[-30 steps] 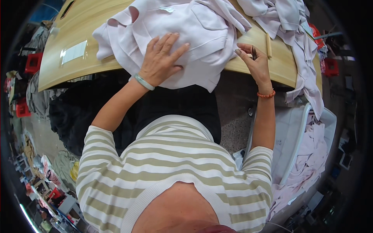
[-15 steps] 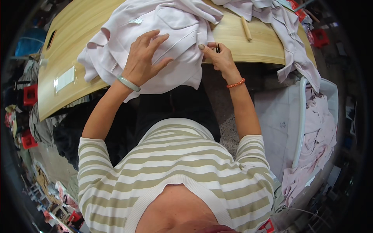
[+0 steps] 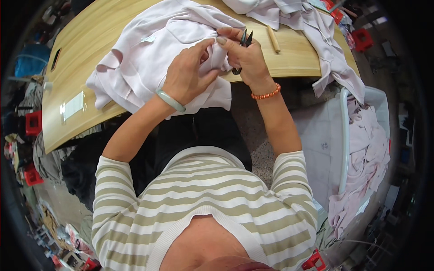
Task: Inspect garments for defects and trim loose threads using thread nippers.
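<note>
A pale pink garment (image 3: 144,63) with a sewn pocket lies bunched over the front of the table, its lower part hanging toward my lap. My left hand (image 3: 186,74) is curled around an edge of it, with cloth between thumb and fingers. Close by, my right hand (image 3: 251,63) pinches the same edge between thumb and forefinger. Small black thread snips (image 3: 248,39) are tucked in that right hand, tips pointing away from me. The rest of the snips is partly hidden by the palm.
The wooden table (image 3: 77,54) has a curved front edge. A wooden stick (image 3: 273,39) lies on it, near more pale pink garments (image 3: 312,29) draped over the right side. A light blue bin (image 3: 344,149) holding pink cloth (image 3: 364,153) stands at my right.
My left hand has moved right and closed on the cloth. My right hand has risen slightly and shifted left over the garment's edge; the snips now show more clearly.
</note>
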Motion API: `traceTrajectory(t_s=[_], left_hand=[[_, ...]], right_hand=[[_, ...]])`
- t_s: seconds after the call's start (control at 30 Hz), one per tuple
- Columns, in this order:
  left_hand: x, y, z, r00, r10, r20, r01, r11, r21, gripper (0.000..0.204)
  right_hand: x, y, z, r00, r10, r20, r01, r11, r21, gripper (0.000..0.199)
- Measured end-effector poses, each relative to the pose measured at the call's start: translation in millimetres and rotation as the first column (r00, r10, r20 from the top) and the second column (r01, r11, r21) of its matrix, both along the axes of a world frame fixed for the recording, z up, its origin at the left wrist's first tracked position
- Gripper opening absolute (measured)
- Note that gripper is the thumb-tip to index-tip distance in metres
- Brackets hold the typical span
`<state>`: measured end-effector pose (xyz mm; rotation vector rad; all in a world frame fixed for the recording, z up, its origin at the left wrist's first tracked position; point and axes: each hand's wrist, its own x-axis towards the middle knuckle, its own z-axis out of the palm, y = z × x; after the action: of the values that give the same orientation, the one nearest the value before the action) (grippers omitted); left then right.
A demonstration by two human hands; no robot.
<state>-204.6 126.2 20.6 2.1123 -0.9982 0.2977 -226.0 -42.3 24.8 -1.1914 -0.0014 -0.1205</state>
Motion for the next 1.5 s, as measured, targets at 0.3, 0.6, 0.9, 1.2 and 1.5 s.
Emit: traceTrajectory(t_s=[0.3, 0.6, 0.9, 1.2, 1.5], left_hand=[[39.8, 31.7, 3.7, 0.819, -0.161, -0.551, 0.035, 0.972, -0.232, 0.044], [62.0, 19.1, 3.6, 0.543, -0.244, -0.803, 0.035, 0.963, -0.269, 0.032], [66.1, -15.3, 30.0, 0.611, -0.621, -0.492, 0.714, 0.701, 0.002, 0.062], [101.2, -47.9, 8.2, 0.709, -0.591, -0.385, 0.671, 0.398, 0.625, 0.022], [108.3, -30.8, 20.8, 0.850, -0.511, 0.128, 0.408, 0.793, 0.453, 0.010]], right_hand=[[16.3, 18.8, 1.8, 0.993, 0.107, 0.041, -0.109, 0.991, 0.073, 0.031], [-23.1, 36.0, -42.1, 0.982, -0.091, -0.163, 0.102, 0.993, 0.063, 0.027], [-59.5, 47.9, -48.9, 0.993, -0.072, 0.091, 0.078, 0.995, -0.069, 0.015], [-75.9, 40.4, -60.6, 0.997, 0.023, 0.070, -0.029, 0.996, 0.088, 0.013], [-57.1, 72.5, -81.7, 0.997, 0.024, -0.077, -0.036, 0.987, -0.154, 0.031]])
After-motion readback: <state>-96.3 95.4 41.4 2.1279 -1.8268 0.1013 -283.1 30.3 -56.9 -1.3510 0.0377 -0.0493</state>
